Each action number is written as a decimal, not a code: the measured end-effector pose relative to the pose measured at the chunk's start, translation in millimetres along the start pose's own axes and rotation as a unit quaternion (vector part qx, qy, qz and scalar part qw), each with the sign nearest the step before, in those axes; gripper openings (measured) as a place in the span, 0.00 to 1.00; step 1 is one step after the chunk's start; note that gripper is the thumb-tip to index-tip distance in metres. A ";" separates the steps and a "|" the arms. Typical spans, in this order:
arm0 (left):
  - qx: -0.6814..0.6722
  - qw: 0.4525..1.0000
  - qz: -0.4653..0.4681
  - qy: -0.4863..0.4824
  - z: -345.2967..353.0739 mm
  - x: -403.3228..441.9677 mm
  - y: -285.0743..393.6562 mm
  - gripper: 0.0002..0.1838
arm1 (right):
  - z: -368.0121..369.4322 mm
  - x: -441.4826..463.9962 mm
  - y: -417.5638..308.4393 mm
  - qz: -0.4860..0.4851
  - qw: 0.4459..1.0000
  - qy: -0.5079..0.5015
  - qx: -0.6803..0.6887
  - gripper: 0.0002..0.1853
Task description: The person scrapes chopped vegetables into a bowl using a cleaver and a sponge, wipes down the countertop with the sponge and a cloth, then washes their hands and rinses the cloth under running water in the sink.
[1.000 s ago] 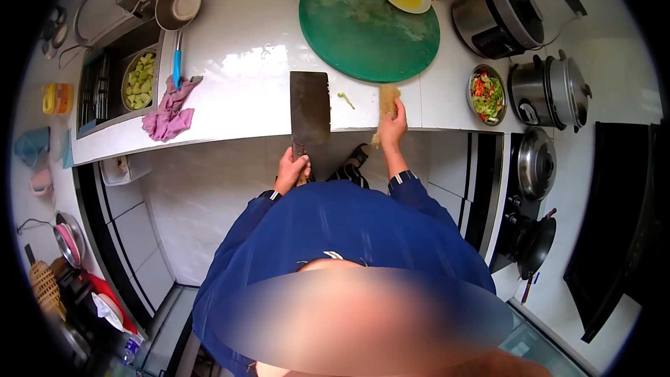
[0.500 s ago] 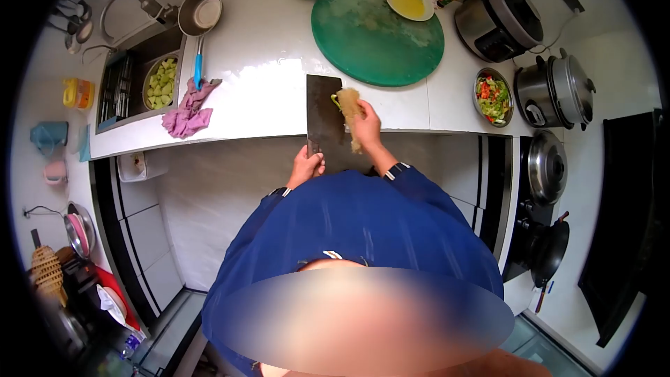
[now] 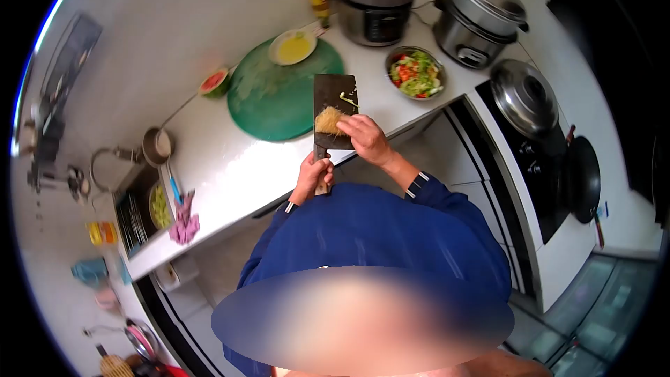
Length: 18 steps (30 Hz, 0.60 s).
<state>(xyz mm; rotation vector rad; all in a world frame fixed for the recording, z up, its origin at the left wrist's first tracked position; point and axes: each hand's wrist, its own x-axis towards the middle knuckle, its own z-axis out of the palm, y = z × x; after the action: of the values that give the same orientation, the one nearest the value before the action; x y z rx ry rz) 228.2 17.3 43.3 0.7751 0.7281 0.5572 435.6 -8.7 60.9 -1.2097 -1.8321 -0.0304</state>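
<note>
My left hand [image 3: 309, 176] is closed round the handle of a cleaver [image 3: 333, 88], whose broad dark blade points away from me over the counter's front edge. My right hand [image 3: 368, 141] grips a tan, fibrous loofah scrubber [image 3: 328, 121] and presses it on the blade's face. A green vegetable strip [image 3: 348, 100] and small pale bits lie on the blade beyond the scrubber. Just past the blade, to the left, lies a round green cutting board [image 3: 269, 108], with a white plate [image 3: 293, 47] of yellow liquid on its far side.
A bowl of chopped vegetables [image 3: 417, 73] stands to the right, near a multicooker [image 3: 377, 3] and a rice cooker [image 3: 474, 35]. At the left are a saucepan [image 3: 158, 146], a purple cloth [image 3: 185, 222] and the sink [image 3: 132, 213]. The stove [image 3: 530, 160] is at right.
My view and body have turned right toward the cookers. The scrubber has shifted from the blade's right edge onto its face, and the green strip now lies farther up the blade.
</note>
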 end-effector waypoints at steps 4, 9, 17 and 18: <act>0.072 0.997 -0.014 -0.011 58.0 37.8 0.2 0.10 | -36.0 -16.3 103.8 0.077 0.988 0.119 -0.065 0.24; 0.047 0.997 -0.051 -0.030 99.3 52.5 -0.8 0.11 | -96.8 -16.1 216.6 0.193 0.942 0.182 -0.206 0.21; 0.661 0.694 0.280 0.055 69.6 63.2 -1.4 0.20 | -125.9 49.1 149.9 0.130 0.987 0.092 0.023 0.22; 0.725 0.633 0.269 0.049 68.4 64.0 6.6 0.19 | -118.7 56.8 135.3 0.072 0.994 0.051 0.060 0.22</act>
<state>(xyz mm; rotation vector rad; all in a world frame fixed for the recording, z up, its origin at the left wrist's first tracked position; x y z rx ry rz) 318.9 36.0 58.7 2.5784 0.9910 0.4462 608.8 47.0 111.4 -1.2312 -1.6315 0.0961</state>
